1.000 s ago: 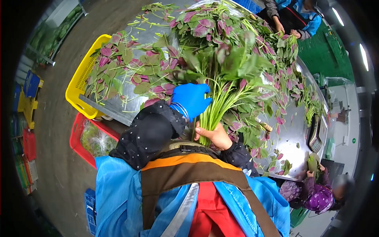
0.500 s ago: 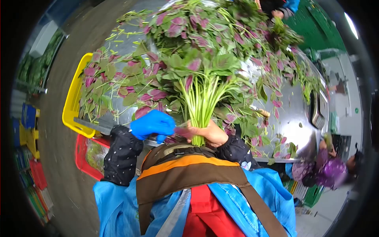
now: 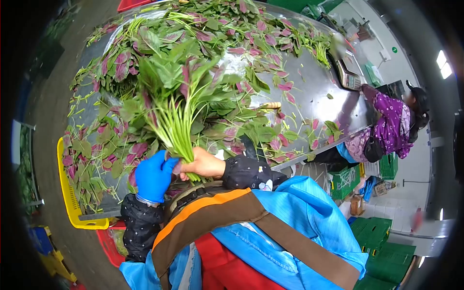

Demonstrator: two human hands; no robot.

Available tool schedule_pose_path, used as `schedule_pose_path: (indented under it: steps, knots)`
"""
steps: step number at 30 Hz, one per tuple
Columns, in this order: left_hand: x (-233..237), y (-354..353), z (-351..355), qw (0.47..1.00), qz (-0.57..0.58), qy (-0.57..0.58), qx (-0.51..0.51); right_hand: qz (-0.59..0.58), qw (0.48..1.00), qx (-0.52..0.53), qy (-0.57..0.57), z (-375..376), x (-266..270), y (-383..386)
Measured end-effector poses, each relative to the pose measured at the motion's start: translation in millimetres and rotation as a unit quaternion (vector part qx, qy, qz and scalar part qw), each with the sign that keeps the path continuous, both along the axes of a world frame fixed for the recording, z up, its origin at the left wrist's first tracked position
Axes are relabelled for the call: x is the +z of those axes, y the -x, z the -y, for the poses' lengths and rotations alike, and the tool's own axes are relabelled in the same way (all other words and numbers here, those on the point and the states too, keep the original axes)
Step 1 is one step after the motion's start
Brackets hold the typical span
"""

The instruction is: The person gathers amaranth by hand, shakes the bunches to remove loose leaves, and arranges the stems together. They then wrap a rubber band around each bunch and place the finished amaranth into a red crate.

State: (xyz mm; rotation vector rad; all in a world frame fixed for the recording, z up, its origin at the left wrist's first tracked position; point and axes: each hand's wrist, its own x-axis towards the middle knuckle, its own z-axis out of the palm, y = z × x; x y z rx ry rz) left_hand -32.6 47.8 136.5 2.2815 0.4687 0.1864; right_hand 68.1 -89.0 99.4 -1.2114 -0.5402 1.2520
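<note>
My right hand (image 3: 205,163), bare, is wrapped round the lower stems of a bunch of leafy amaranth (image 3: 176,121). Its green and purple leaves point up and away from me over the table. On my left hand (image 3: 154,178) is a blue glove; its fingers are closed beside the stem ends, close to my right thumb. Whatever those gloved fingers pinch is too small to make out. Loose amaranth leaves (image 3: 108,159) lie all round the bunch on the metal table (image 3: 309,77).
A yellow crate (image 3: 72,205) is at the table's left end, a red crate (image 3: 108,246) below it. A wooden handle (image 3: 271,105) pokes from the leaves. To the right, a person in purple (image 3: 391,121) is beside a scale (image 3: 349,79). Green crates (image 3: 369,234) stand behind.
My view has turned, so the table now slants. The bunch stays in my right hand and leans left. My gloved hand has turned more upright beside the stems. The person in purple now reaches the scale.
</note>
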Motion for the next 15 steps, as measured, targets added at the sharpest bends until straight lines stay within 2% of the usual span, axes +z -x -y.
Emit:
schedule_pose_path:
  steps: [1, 2, 4, 7, 9, 10, 11, 13, 14, 15]
  knots:
    - [3, 0, 2, 0.987, 0.023, 0.157, -0.024, -0.019, 1.000, -0.022, -0.005, 2, 2, 0]
    - [-9, 2, 2, 0.974, 0.027, 0.221, -0.032, -0.012, 1.000, -0.022, -0.013, 4, -3, -3]
    - [5, 4, 1, 0.966, 0.009, 0.257, -0.012, -0.064, 0.997, -0.018, -0.028, 4, -3, -8]
    - [20, 18, -15, 0.917, -0.152, 0.363, -0.066, -0.069, 0.997, -0.037, -0.010, 8, 3, -13]
    - [9, 32, -27, 0.973, -0.125, 0.168, -0.099, -0.067, 0.997, -0.025, -0.001, 10, 10, -16]
    - [5, 37, -31, 0.984, -0.112, 0.068, -0.118, -0.063, 0.998, -0.016, 0.003, 11, 10, -17]
    - [1, 40, -32, 0.986, -0.076, -0.087, -0.119, -0.059, 0.998, -0.011, 0.004, 11, 10, -16]
    - [2, 30, -25, 0.992, 0.005, 0.123, 0.004, -0.051, 0.999, -0.004, 0.005, 9, 10, -14]
    - [3, 22, -19, 0.971, 0.046, 0.226, 0.065, -0.048, 0.999, -0.003, 0.006, 8, 10, -12]
    - [5, 14, -11, 0.978, 0.084, 0.174, 0.079, -0.045, 0.999, -0.002, 0.007, 8, 9, -11]
